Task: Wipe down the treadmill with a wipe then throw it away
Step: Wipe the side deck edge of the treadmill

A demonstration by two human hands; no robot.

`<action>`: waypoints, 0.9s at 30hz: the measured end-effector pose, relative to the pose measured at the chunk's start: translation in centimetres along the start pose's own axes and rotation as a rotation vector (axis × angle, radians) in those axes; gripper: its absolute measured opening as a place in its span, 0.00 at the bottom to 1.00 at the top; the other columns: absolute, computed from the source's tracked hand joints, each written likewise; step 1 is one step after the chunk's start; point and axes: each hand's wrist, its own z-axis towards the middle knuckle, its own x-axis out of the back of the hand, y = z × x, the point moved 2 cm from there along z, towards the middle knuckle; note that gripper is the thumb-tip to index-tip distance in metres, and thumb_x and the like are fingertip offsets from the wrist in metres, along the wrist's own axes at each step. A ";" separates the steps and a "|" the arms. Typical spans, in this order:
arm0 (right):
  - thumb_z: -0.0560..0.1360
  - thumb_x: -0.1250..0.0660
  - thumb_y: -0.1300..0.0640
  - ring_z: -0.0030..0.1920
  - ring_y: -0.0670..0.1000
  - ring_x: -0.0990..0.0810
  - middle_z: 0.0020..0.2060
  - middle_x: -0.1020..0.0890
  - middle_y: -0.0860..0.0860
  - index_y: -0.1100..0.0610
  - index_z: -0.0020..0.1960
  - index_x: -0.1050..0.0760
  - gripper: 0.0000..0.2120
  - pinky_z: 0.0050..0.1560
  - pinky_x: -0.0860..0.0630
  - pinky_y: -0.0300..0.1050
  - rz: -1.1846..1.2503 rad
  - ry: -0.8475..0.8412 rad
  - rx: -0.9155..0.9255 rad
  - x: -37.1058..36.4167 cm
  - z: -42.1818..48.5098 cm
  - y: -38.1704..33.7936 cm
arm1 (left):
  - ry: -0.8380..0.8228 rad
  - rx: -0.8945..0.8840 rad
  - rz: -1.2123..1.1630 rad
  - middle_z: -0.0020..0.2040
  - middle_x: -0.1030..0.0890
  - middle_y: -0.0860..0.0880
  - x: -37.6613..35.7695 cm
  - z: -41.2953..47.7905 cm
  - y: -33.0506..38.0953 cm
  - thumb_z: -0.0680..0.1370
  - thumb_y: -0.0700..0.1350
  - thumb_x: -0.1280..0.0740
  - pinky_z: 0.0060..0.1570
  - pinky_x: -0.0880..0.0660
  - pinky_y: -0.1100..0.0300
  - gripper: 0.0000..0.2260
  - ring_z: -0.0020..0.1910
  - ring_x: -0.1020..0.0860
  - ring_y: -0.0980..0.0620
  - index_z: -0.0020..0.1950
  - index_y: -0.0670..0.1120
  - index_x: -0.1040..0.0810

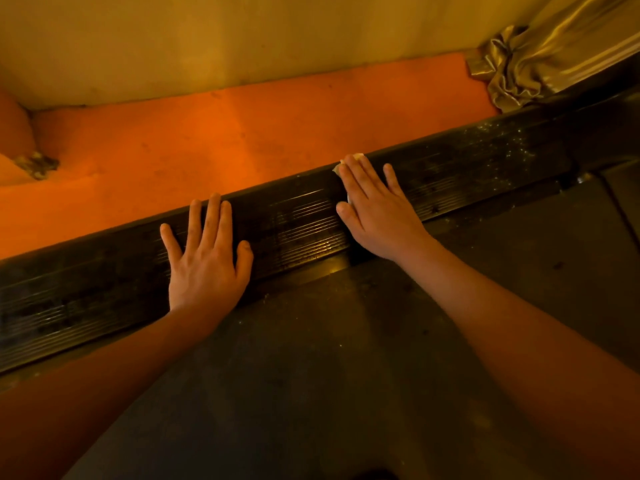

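Pressing down on the ribbed treadmill side rail [294, 220], both hands lie palm-down with straight fingers. The left hand [207, 268] rests bare on the side rail, fingers fanned apart, thumb out towards the right, its heel at the inner edge where the side rail meets the treadmill belt [346, 358]. The right hand [377, 216] lies further along the side rail to the right, well apart from the left, fingers straight and close together except the little finger, which stands off. Under it is the wipe [355, 156], pinned flat against the side rail: a pale corner shows beyond the fingertips at the outer edge, and a second sliver shows between thumb and forefinger. Most of the wipe is covered, so whether it is folded or bunched cannot be told. Surface condition: the stretch of side rail between the hands shines along its ridges, while the stretch to the right of the right hand carries pale specks [502, 147], likely dust. The belt is dark and dull, with scattered marks. Beyond the outer edge runs an orange floor [242, 133], meeting a plain wall [242, 36]. A gold curtain [519, 64] bunches on the floor at the upper right. A small object [36, 164] at the far left is too indistinct to identify.
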 end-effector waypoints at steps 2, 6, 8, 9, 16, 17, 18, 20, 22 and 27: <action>0.86 0.58 0.40 0.82 0.49 0.63 0.84 0.58 0.50 0.54 0.84 0.58 0.32 0.81 0.62 0.56 0.050 0.011 -0.017 -0.4 -0.8 0.1 | 0.000 -0.005 -0.006 0.84 0.54 0.49 0.0 0.0 0.1 0.83 0.59 0.54 0.77 0.60 0.32 0.32 0.83 0.59 0.48 0.84 0.46 0.51; 0.86 0.57 0.41 0.82 0.48 0.64 0.84 0.58 0.50 0.54 0.84 0.57 0.32 0.81 0.63 0.55 0.081 0.039 -0.031 -2.0 -5.2 0.2 | 0.009 -0.004 0.007 0.84 0.53 0.49 -0.1 0.0 0.0 0.83 0.59 0.53 0.76 0.60 0.32 0.32 0.83 0.58 0.46 0.84 0.45 0.50; 0.85 0.59 0.40 0.82 0.47 0.64 0.83 0.58 0.49 0.54 0.84 0.58 0.32 0.81 0.64 0.55 0.062 0.022 -0.024 -2.1 -5.5 1.1 | 0.011 -0.005 0.017 0.84 0.53 0.48 -0.2 -0.1 0.0 0.83 0.58 0.53 0.76 0.60 0.33 0.31 0.83 0.57 0.46 0.84 0.45 0.50; 0.85 0.60 0.40 0.82 0.47 0.65 0.83 0.58 0.48 0.53 0.84 0.58 0.32 0.80 0.65 0.55 0.059 0.017 -0.032 -1.8 -4.9 1.6 | 0.010 -0.009 0.019 0.84 0.53 0.48 -0.2 -0.1 0.1 0.83 0.58 0.52 0.76 0.60 0.33 0.31 0.83 0.57 0.46 0.84 0.45 0.50; 0.86 0.59 0.40 0.82 0.50 0.63 0.83 0.58 0.50 0.54 0.84 0.59 0.31 0.81 0.62 0.57 0.053 0.014 -0.054 0.5 -0.5 3.0 | 0.012 -0.004 0.006 0.84 0.53 0.48 0.1 0.0 0.1 0.83 0.58 0.53 0.77 0.59 0.32 0.32 0.83 0.57 0.46 0.84 0.45 0.49; 0.86 0.59 0.40 0.82 0.50 0.63 0.83 0.58 0.50 0.54 0.84 0.59 0.31 0.81 0.62 0.56 0.076 0.032 -0.055 0.1 -1.7 2.8 | 0.011 -0.005 0.000 0.84 0.53 0.48 0.1 0.0 0.2 0.83 0.58 0.53 0.77 0.59 0.32 0.32 0.83 0.57 0.46 0.84 0.45 0.49; 0.86 0.59 0.40 0.82 0.49 0.63 0.83 0.58 0.50 0.54 0.84 0.58 0.31 0.81 0.61 0.56 0.092 0.051 -0.055 -0.4 -3.0 2.7 | 0.013 -0.005 -0.005 0.84 0.53 0.48 0.1 0.0 0.2 0.83 0.58 0.53 0.77 0.59 0.32 0.32 0.83 0.57 0.46 0.84 0.45 0.49; 0.86 0.59 0.41 0.82 0.49 0.62 0.84 0.57 0.50 0.54 0.84 0.57 0.31 0.81 0.60 0.56 0.078 0.062 -0.053 -1.5 -5.1 2.6 | 0.011 -0.008 -0.009 0.84 0.53 0.48 0.1 0.0 0.1 0.83 0.58 0.53 0.77 0.59 0.32 0.32 0.83 0.58 0.46 0.84 0.45 0.49; 0.86 0.59 0.40 0.83 0.50 0.61 0.84 0.56 0.50 0.55 0.84 0.56 0.31 0.81 0.60 0.56 0.045 0.061 -0.058 -1.6 -5.3 3.1 | 0.016 -0.013 -0.010 0.84 0.53 0.48 0.0 0.0 0.0 0.83 0.59 0.52 0.77 0.60 0.33 0.32 0.83 0.58 0.47 0.84 0.45 0.49; 0.85 0.61 0.39 0.82 0.49 0.63 0.83 0.57 0.50 0.54 0.84 0.58 0.32 0.81 0.62 0.56 0.065 0.058 -0.081 -0.1 -1.2 3.8 | 0.023 -0.011 -0.019 0.84 0.52 0.48 0.3 -0.1 0.1 0.83 0.59 0.52 0.77 0.60 0.33 0.32 0.83 0.57 0.47 0.84 0.45 0.48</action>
